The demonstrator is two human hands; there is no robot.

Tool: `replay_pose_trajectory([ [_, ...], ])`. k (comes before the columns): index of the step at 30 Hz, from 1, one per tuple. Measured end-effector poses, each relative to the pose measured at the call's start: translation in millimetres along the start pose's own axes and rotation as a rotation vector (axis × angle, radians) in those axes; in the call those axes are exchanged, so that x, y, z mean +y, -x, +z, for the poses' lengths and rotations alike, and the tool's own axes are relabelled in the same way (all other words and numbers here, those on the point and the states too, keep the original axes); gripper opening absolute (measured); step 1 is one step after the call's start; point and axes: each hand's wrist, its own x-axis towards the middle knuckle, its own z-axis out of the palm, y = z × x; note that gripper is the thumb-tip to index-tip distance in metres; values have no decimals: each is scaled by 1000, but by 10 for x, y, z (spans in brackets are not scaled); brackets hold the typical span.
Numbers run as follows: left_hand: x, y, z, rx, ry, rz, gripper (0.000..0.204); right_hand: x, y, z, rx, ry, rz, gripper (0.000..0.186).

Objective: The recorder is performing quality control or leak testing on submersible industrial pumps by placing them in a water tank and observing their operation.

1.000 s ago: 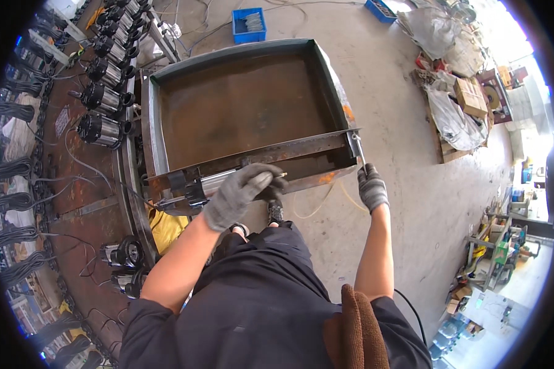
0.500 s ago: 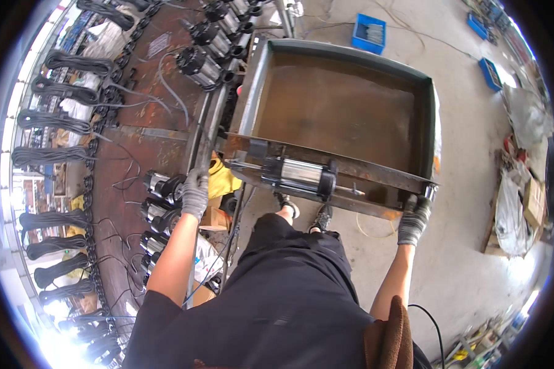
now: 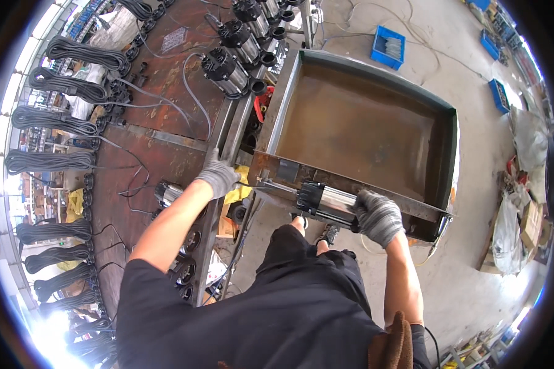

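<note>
A silver and black pump motor (image 3: 332, 202) lies on its side along the front ledge of a metal tank (image 3: 276, 117). Gloved in grey, my right hand (image 3: 378, 216) is closed around the motor's right end. My left hand (image 3: 217, 175), also gloved, is beside the workbench rail, thumb raised and fingers curled. From those fingers a thin dark cable (image 3: 250, 185) runs to the motor's left end. My right palm and the motor's far right tip are hidden by the glove.
Brownish liquid (image 3: 357, 123) fills the tank. On the rusty workbench (image 3: 166, 114) at left stand several pump motors (image 3: 226, 72), with coiled black cables (image 3: 52, 161) along its far side. A blue crate (image 3: 388, 48) sits on the floor beyond the tank.
My right hand has left the tank's right corner and taken hold of the motor's right end. My left hand has moved from the bench rail to the cable. The view has shifted.
</note>
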Motion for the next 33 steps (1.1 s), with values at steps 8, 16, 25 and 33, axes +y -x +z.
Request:
replay_pose_trajectory([
  [8, -347, 473, -313, 541, 405, 151, 29, 248, -31, -980, 210, -569, 192, 8],
  [16, 508, -571, -919, 705, 545, 115, 26, 685, -1079, -956, -102, 350, 317, 20],
  [25, 663, -1246, -710, 697, 819, -133, 25, 1045, -1752, -210, -186, 369, 380, 46],
  [33, 691, -1342, -869, 461, 834, -356, 28, 1134, -1960, 163, -101, 251, 397, 48],
])
